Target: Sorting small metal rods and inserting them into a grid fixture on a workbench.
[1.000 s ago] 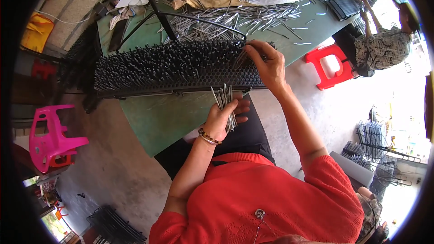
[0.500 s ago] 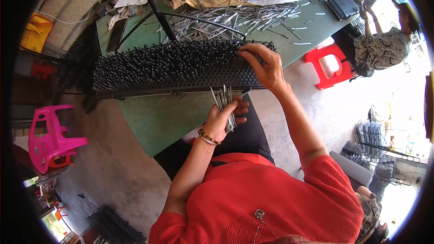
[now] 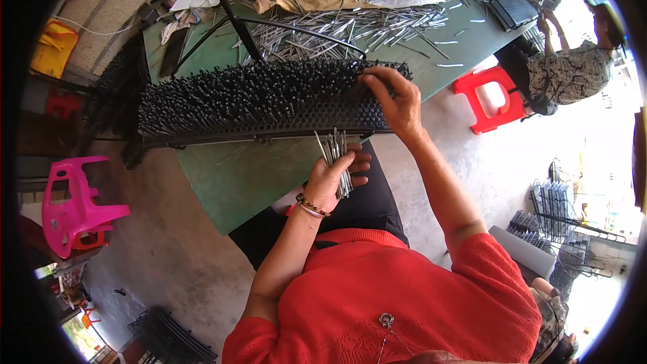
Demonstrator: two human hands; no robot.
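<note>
Steel rods (image 3: 332, 147) held in left hand (image 3: 326, 179), nearside of rack (image 3: 222, 104); right hand (image 3: 402, 104), shifted slightly left, works rack's right end, pinch narrow, contents unclear.

Grey floor (image 3: 182, 243) spreads between a pink chair (image 3: 75, 210) and a red stool (image 3: 468, 85), bright light (image 3: 576, 138) at right

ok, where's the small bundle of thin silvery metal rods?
Head view, near centre: that bundle sits in the left hand, by the near edge of the long black perforated rack.
</note>
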